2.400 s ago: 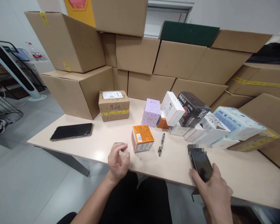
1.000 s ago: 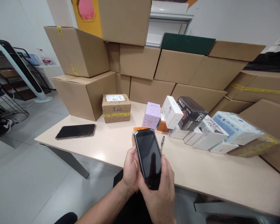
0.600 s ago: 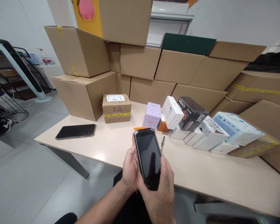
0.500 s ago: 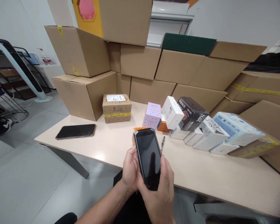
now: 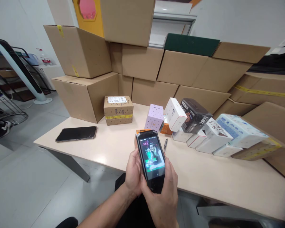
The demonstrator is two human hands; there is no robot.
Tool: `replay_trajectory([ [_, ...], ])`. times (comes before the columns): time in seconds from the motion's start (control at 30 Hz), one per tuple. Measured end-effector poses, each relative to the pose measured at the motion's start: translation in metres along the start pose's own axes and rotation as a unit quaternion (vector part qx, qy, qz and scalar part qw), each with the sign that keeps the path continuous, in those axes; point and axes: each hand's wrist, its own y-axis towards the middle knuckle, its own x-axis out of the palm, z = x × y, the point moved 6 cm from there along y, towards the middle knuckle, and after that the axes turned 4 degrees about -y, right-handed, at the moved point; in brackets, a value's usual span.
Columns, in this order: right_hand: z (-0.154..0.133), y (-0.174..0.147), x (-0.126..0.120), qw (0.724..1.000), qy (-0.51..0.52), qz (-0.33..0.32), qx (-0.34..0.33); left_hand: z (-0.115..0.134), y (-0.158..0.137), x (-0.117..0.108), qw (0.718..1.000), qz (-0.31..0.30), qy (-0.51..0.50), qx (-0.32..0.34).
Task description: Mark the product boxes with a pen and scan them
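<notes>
A black handheld phone (image 5: 152,158) is held between both hands over the table's front edge, its lit screen showing a clock over a colourful picture. My left hand (image 5: 133,173) grips its left side, with the fingers partly hidden beneath it. On the right edge and lower corner, my right hand (image 5: 162,196) is closed around the phone. Just beyond the phone, an orange box (image 5: 142,130) is mostly covered by it. A pen (image 5: 165,145) lies right of the phone, near my right fingers.
A second phone (image 5: 76,133) lies on the table (image 5: 104,148) at left. Behind it sits a taped carton (image 5: 118,110). A lilac box (image 5: 154,116), a black box (image 5: 195,115) and several white boxes stand at right. Stacked large cartons (image 5: 154,91) line the back.
The dark screen of the phone in my hands has lit up. Both hands keep almost the same grip, and the things on the table have not moved.
</notes>
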Motion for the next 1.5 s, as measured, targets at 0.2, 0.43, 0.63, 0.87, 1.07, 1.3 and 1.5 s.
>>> replay_trajectory([
  [0.2, 0.000, 0.000, 0.000, 1.000, 0.002, 0.000, -0.002, 0.002, 0.000, 0.002, 1.000, -0.003, 0.015, 0.017],
  [0.43, 0.015, 0.005, -0.013, 0.999, -0.019, 0.027, 0.013, 0.005, -0.006, -0.017, 0.991, -0.042, 0.119, 0.054],
  [0.63, 0.073, 0.002, -0.038, 0.981, -0.104, 0.002, 0.165, 0.053, -0.023, -0.043, 0.863, 0.000, 0.377, 0.337],
  [0.87, 0.156, -0.010, -0.065, 0.932, -0.218, -0.069, 0.281, 0.093, -0.009, -0.043, 0.699, 0.075, 0.600, 0.382],
  [1.07, 0.200, -0.004, -0.070, 0.917, -0.278, -0.119, 0.259, 0.087, 0.023, -0.051, 0.731, 0.042, 0.645, 0.217],
  [1.3, 0.227, -0.004, -0.062, 0.907, -0.306, -0.129, 0.258, 0.079, 0.035, -0.046, 0.832, -0.022, 0.521, 0.189],
  [1.5, 0.207, 0.000, -0.057, 0.931, -0.312, -0.043, 0.184, 0.078, 0.040, -0.044, 0.844, -0.002, 0.501, 0.191],
])
